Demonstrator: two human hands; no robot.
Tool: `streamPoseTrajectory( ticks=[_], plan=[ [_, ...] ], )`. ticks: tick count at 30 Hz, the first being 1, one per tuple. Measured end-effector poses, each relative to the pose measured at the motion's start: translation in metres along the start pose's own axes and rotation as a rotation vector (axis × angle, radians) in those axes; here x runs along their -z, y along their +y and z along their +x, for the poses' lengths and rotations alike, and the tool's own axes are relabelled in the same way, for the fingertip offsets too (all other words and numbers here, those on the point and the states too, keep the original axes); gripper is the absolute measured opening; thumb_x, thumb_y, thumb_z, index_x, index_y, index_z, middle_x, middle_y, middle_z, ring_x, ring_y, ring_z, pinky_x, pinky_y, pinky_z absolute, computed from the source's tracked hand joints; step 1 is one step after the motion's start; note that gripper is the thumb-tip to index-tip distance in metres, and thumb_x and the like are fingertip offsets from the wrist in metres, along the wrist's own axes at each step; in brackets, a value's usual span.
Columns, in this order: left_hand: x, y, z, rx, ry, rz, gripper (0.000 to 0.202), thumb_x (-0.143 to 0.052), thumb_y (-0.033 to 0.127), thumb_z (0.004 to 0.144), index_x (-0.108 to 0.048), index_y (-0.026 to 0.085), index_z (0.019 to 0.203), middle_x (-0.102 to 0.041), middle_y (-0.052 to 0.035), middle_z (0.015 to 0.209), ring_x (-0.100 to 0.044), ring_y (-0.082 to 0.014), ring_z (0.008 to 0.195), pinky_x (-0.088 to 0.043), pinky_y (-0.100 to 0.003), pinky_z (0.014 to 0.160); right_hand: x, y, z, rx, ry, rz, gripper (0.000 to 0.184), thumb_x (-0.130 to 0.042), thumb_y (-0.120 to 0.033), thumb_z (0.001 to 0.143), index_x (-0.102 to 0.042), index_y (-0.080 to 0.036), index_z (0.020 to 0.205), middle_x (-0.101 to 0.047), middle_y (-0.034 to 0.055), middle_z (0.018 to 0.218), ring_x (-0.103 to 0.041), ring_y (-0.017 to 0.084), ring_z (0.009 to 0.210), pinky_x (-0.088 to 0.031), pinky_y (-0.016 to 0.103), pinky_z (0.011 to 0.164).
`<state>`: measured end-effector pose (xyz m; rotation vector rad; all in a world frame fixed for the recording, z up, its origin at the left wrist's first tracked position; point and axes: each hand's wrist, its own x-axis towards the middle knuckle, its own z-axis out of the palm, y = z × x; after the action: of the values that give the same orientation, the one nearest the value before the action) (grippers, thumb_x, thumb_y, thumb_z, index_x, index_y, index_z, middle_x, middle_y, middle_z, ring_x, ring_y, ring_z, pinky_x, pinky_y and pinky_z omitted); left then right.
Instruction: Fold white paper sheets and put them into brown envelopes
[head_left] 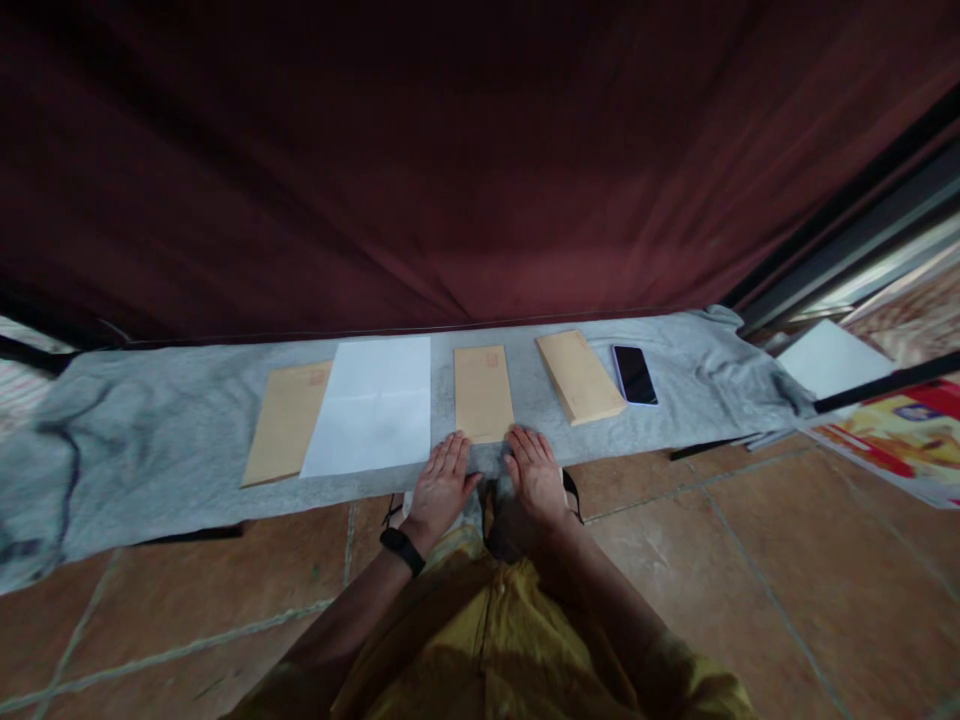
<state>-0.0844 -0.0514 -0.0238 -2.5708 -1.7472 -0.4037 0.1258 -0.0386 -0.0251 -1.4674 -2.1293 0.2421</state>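
A single brown envelope (482,393) lies upright in front of me on a grey cloth, its printed mark near the top right. My left hand (442,488) rests flat, fingertips at the envelope's lower left corner. At the lower right corner lies my right hand (536,480), its fingers stretched out. To the left is a stack of white paper (371,410), partly covering another brown envelope (289,420). On the right sits a thick stack of brown envelopes (579,375), turned at an angle.
A phone (636,376) with a dark screen lies right of the envelope stack. The grey cloth (180,400) covers a narrow table, backed by a dark red curtain (480,200). Brown floor tiles (697,560) show below. A colourful printed box (907,430) stands at far right.
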Motion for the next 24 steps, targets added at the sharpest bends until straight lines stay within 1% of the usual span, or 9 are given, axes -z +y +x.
streamPoseTrajectory(
  ticks=[3, 6, 10, 13, 18, 21, 24],
  plan=[
    [0.0, 0.002, 0.001, -0.002, -0.005, -0.004, 0.058, -0.045, 0.034, 0.098, -0.041, 0.008, 0.149, -0.046, -0.021, 0.154, -0.038, -0.0295, 0.147, -0.036, -0.049, 0.12, -0.006, -0.015, 0.007, 0.044, -0.017, 0.015, 0.046, -0.039, -0.03, 0.104, -0.048, -0.017, 0.148, -0.051, 0.0116, 0.151, -0.042, 0.026, 0.144, -0.03, 0.051, 0.121],
    [0.001, 0.002, 0.0, -0.01, -0.017, 0.008, 0.057, -0.045, 0.024, 0.094, -0.041, 0.007, 0.148, -0.046, -0.0202, 0.154, -0.038, -0.0287, 0.147, -0.035, -0.048, 0.121, -0.016, -0.029, 0.012, 0.108, -0.058, 0.034, 0.046, -0.04, -0.032, 0.104, -0.05, -0.017, 0.147, -0.051, 0.0103, 0.151, -0.042, 0.024, 0.144, -0.031, 0.048, 0.122],
    [0.002, 0.002, 0.0, -0.006, -0.032, 0.032, 0.056, -0.045, 0.023, 0.094, -0.042, 0.007, 0.147, -0.046, -0.0193, 0.154, -0.037, -0.0278, 0.147, -0.035, -0.045, 0.121, -0.027, -0.035, 0.012, 0.119, -0.077, 0.034, 0.047, -0.044, -0.032, 0.103, -0.05, -0.017, 0.148, -0.051, 0.0107, 0.152, -0.042, 0.025, 0.144, -0.03, 0.048, 0.122],
    [0.001, 0.002, -0.001, 0.001, -0.036, 0.03, 0.056, -0.046, 0.026, 0.095, -0.042, 0.006, 0.147, -0.046, -0.0197, 0.154, -0.036, -0.0279, 0.148, -0.035, -0.045, 0.121, -0.026, -0.031, 0.011, 0.094, -0.072, 0.025, 0.047, -0.045, -0.031, 0.103, -0.049, -0.019, 0.148, -0.05, 0.01, 0.152, -0.043, 0.025, 0.143, -0.03, 0.049, 0.121],
    [-0.002, 0.003, -0.001, -0.004, -0.012, 0.033, 0.057, -0.046, 0.037, 0.099, -0.043, 0.007, 0.147, -0.045, -0.0217, 0.154, -0.038, -0.0301, 0.147, -0.036, -0.048, 0.12, -0.015, -0.016, 0.009, 0.08, -0.075, 0.016, 0.046, -0.042, -0.031, 0.105, -0.049, -0.017, 0.148, -0.051, 0.0105, 0.152, -0.044, 0.024, 0.142, -0.031, 0.048, 0.121],
    [0.0, 0.003, 0.0, -0.018, 0.003, 0.045, 0.056, -0.046, 0.038, 0.099, -0.043, 0.01, 0.148, -0.046, -0.0205, 0.153, -0.04, -0.0302, 0.146, -0.036, -0.048, 0.119, -0.01, -0.007, 0.006, 0.078, -0.064, 0.008, 0.045, -0.041, -0.03, 0.105, -0.05, -0.017, 0.147, -0.052, 0.0103, 0.151, -0.045, 0.024, 0.142, -0.03, 0.048, 0.121],
    [0.004, 0.007, 0.002, -0.006, 0.0, 0.054, 0.056, -0.046, 0.04, 0.099, -0.044, 0.01, 0.147, -0.047, -0.0207, 0.153, -0.04, -0.0306, 0.145, -0.035, -0.049, 0.12, -0.008, -0.003, 0.004, 0.073, -0.062, -0.022, 0.045, -0.04, -0.029, 0.105, -0.05, -0.017, 0.146, -0.052, 0.0099, 0.151, -0.045, 0.024, 0.141, -0.028, 0.047, 0.122]
  ],
)
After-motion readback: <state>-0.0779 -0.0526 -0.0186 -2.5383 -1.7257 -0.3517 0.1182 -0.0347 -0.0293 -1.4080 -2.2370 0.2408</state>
